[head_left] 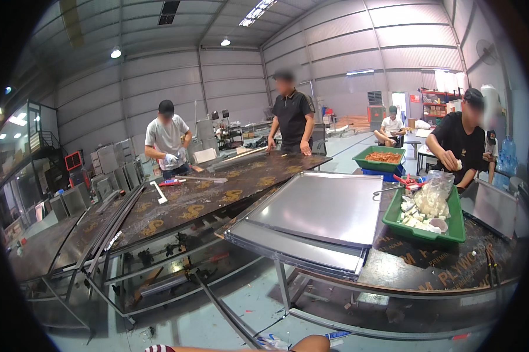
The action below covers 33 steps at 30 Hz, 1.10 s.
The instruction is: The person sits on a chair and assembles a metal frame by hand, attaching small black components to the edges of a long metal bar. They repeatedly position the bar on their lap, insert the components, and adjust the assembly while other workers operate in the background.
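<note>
Metal bar (227,311), long axis slanting down rightward, lower end toward wearer, hands' grip unseen, cannot tell

Pale ribbed walls (232,76), round glowing lamps (116,53), bright roof panel (257,12), blue-grey floor (346,144), red shelving (437,106) at back right

wearing something stripey, going by the scrap of cloth (159,348) poking in at the bottom edge, dark reddish and white bands. can't really tell if sleeve or something else, too cut off. also showing a smooth, rounded bare bit (312,344) further right, elbow or knee unclear.
</note>
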Each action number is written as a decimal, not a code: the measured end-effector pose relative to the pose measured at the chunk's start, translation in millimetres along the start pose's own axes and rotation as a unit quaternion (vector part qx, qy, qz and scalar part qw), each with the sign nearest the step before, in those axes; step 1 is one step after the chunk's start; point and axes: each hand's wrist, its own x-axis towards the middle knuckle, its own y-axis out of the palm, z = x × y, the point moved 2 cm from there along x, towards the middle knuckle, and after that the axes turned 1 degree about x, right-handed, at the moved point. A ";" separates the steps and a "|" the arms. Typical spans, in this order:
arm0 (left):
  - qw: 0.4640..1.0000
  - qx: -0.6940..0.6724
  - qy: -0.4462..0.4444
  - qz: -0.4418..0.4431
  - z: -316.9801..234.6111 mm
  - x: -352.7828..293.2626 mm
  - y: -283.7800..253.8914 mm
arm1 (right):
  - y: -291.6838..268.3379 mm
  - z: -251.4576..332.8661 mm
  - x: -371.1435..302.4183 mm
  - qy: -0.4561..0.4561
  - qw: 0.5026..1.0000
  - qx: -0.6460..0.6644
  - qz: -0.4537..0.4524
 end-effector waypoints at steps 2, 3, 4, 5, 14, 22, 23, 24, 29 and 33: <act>0.996 -0.056 0.056 0.047 -62.9 61.2 -20.7 | -6.6 -1.3 -5.1 -0.006 1.000 0.008 0.000; 0.992 -0.065 0.076 0.070 -90.8 81.6 -33.4 | -9.9 -1.8 -7.2 -0.009 1.000 0.012 -0.004; 0.988 -0.074 0.095 0.092 -116.3 98.3 -44.4 | -13.6 -2.2 -9.8 -0.013 1.000 0.016 -0.006; 0.984 -0.080 0.111 0.111 -137.9 110.8 -54.6 | -17.1 -2.8 -12.0 -0.015 1.000 0.020 -0.008; 0.966 -0.085 0.132 0.205 -207.9 143.8 -80.9 | -37.9 -5.3 -31.2 -0.018 0.999 0.040 -0.010; 0.957 -0.097 0.146 0.231 -202.9 143.0 -82.6 | -31.8 -6.1 -28.2 -0.008 1.000 0.024 -0.017; 0.956 -0.100 0.148 0.234 -201.6 143.0 -82.1 | -30.6 -6.9 -27.8 -0.005 1.000 0.023 -0.018; 0.955 -0.102 0.150 0.236 -199.9 142.2 -82.2 | -29.6 -7.6 -27.8 0.000 1.000 0.022 -0.020; 0.949 -0.105 0.157 0.251 -198.3 142.2 -82.6 | -27.1 -10.2 -26.9 0.010 0.999 0.024 -0.023; 0.948 -0.108 0.158 0.255 -200.7 143.4 -83.6 | -28.3 -11.9 -27.8 0.013 0.999 0.025 -0.023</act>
